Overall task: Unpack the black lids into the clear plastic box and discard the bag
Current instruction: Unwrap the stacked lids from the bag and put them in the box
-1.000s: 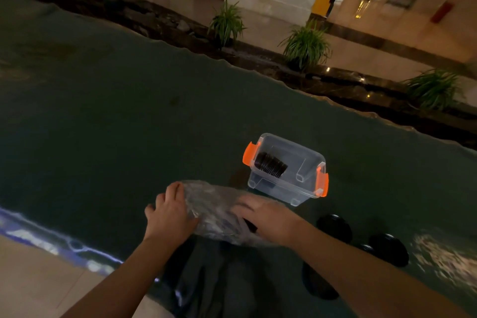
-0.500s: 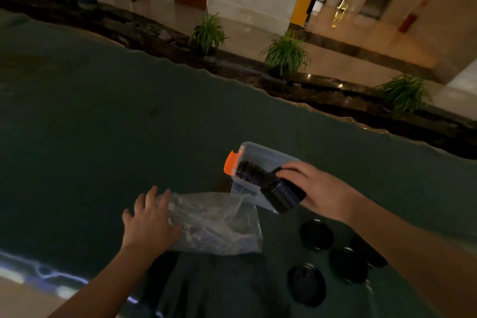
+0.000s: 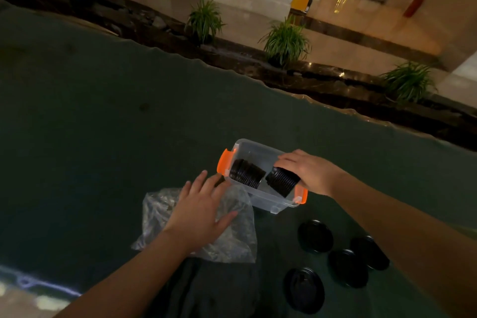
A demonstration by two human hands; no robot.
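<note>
A clear plastic box (image 3: pixel 268 200) with orange latches sits on the dark green table. One stack of black lids (image 3: pixel 246 173) lies in its left half. My right hand (image 3: pixel 308 171) grips a second stack of black lids (image 3: pixel 281 181) inside the right half of the box. A crumpled clear plastic bag (image 3: pixel 232 242) lies flat just left of the box. My left hand (image 3: pixel 200 212) rests on the bag with fingers spread, fingertips near the left latch.
Several loose black lids (image 3: pixel 315 236) lie on the table near its front, under my right forearm. The table's far edge (image 3: pixel 335 108) drops to a dark planter ledge with green plants (image 3: pixel 285 41). Dark fabric hangs below the bag.
My right hand pulled a stack of lids out of the bag, carried it over, and lowered it into the box. My left hand slid right across the flattened bag.
</note>
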